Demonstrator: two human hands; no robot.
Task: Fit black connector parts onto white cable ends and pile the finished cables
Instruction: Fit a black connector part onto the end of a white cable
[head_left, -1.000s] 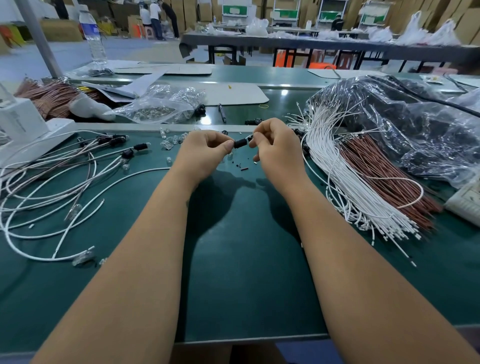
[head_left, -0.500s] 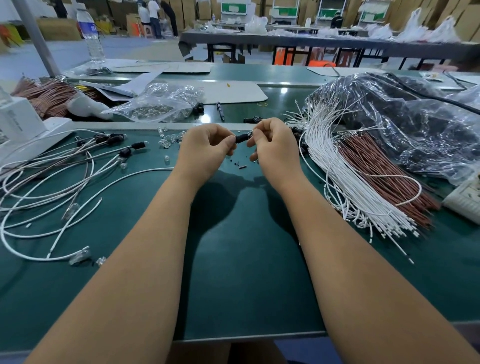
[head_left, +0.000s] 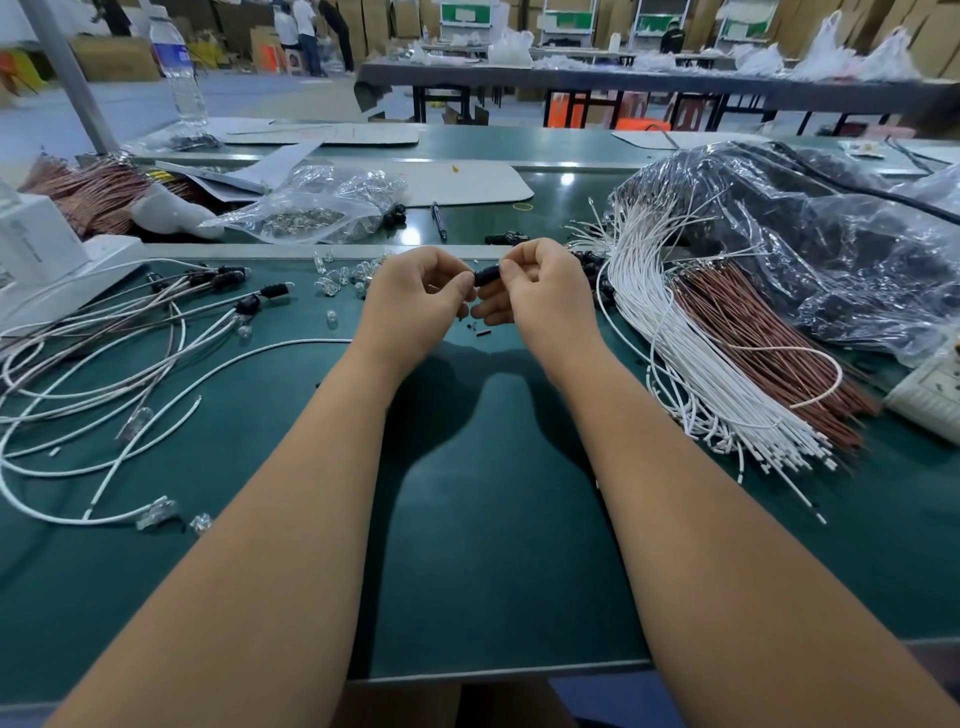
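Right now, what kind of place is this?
Most likely a cable-assembly factory floor: a green-matted workbench, a big bundle of cut white cables beside brown ones, and rows of long tables with stacked cardboard boxes behind.

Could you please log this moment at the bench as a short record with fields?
left hand: left hand pinches one end of the black connector part
right hand: right hand pinches its other end
supply: bundle of white cables to the right, brown wires beside it
finished pile: cables with black ends to the left
surface: green mat
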